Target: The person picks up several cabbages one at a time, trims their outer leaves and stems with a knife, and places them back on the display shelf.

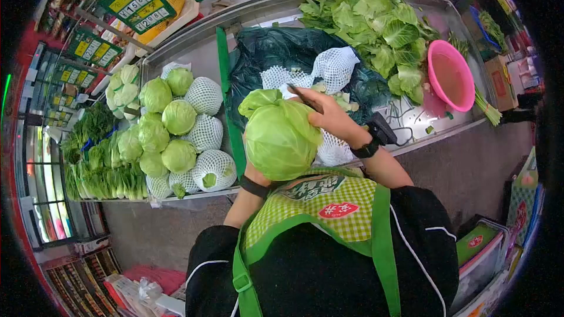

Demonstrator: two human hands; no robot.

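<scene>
A round green cabbage [281, 138] is held up in front of my chest, over the metal counter's front edge. My left hand [254, 175] is under the cabbage, mostly hidden by it, supporting it from below. My right hand [330, 116] rests on the cabbage's upper right side, gripping a thin dark knife [304, 98] that points left across the top, where a loose outer leaf [258, 100] lifts away. White foam nets [335, 66] lie on a dark green plastic bag [276, 53] just behind.
Left of a green divider [225, 76], cabbages, some in foam nets [204, 95], fill the metal tray. Loose lettuce leaves [376, 23] pile at the back right beside a pink basin [451, 75]. Leafy greens [100, 164] and price signs [135, 0] line the left.
</scene>
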